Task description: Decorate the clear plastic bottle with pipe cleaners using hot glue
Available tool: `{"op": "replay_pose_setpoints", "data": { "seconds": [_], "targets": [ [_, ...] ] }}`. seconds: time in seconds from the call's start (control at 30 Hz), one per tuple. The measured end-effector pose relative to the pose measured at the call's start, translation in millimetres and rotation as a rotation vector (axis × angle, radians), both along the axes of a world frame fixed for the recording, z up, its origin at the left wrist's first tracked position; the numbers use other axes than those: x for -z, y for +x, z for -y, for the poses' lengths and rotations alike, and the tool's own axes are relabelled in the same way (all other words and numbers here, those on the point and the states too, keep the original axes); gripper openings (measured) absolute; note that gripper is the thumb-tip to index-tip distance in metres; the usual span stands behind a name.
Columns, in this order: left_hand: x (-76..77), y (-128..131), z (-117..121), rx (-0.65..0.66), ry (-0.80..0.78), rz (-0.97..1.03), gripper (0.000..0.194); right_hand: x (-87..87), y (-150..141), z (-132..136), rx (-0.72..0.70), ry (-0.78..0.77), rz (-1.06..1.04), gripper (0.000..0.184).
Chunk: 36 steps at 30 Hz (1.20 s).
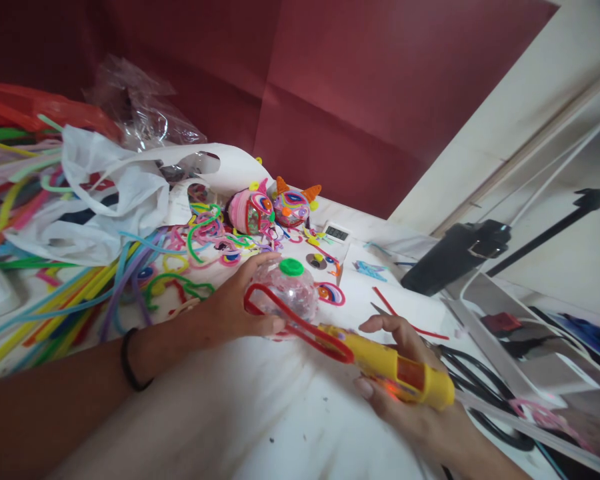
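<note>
My left hand (pixel 235 310) is closed round the side of a clear ball (pixel 293 300). A green round patch (pixel 291 267) sits on top of the ball. A looped red pipe cleaner (pixel 300 323) runs across the ball's near side and stretches out to the right, over the tip of the glue gun. My right hand (pixel 405 367) grips a yellow hot glue gun (pixel 395 367), its nose pointing left toward the ball and a small orange light glowing on it. Just beyond the ball lies an eye shape (pixel 330 293) edged in red and purple.
Bundled coloured pipe cleaners (pixel 75 307) and a white plastic bag (pixel 100 193) fill the left. Two decorated balls (pixel 250 212) stand at the back beside a small digital timer (pixel 336 233). Black-handled scissors (pixel 473 373) lie right of my right hand, near a black cylinder (pixel 450 257).
</note>
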State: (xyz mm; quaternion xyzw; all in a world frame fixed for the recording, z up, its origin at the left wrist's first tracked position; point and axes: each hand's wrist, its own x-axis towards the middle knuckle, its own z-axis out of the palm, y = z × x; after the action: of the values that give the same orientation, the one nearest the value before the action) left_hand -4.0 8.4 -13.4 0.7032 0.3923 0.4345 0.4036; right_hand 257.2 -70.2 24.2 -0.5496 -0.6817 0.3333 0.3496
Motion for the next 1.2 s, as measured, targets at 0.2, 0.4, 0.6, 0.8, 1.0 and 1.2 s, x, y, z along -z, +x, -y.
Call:
{"op": "replay_pose_setpoints", "data": {
  "seconds": [0.2,0.4,0.6,0.8,1.0,1.2],
  "targets": [
    [-1.6,-0.3,0.5,0.01,-0.004,0.014,0.093,-1.7,0.8,-0.3,0.008,-0.011,0.015,0.045],
    [-0.1,-0.7,-0.5,0.001,-0.022,0.026,0.094,-2.9,0.9,-0.4,0.023,0.055,0.041,0.041],
    [0.1,-1.3,-1.9,0.014,-0.027,0.051,0.091,-3.3,0.6,-0.6,0.027,0.034,0.007,0.042],
    [0.4,-1.2,-1.0,0.02,-0.043,0.057,0.09,-3.6,2.1,-0.9,0.027,-0.005,-0.004,0.044],
    [0.4,-2.1,-1.1,-0.011,-0.008,0.024,0.088,-1.4,5.5,-2.8,0.017,0.017,0.011,0.043],
    [0.8,-3.2,-2.7,0.008,-0.048,0.024,0.092,0.4,7.1,-3.4,0.001,-0.029,-0.036,0.048]
  ]
}}
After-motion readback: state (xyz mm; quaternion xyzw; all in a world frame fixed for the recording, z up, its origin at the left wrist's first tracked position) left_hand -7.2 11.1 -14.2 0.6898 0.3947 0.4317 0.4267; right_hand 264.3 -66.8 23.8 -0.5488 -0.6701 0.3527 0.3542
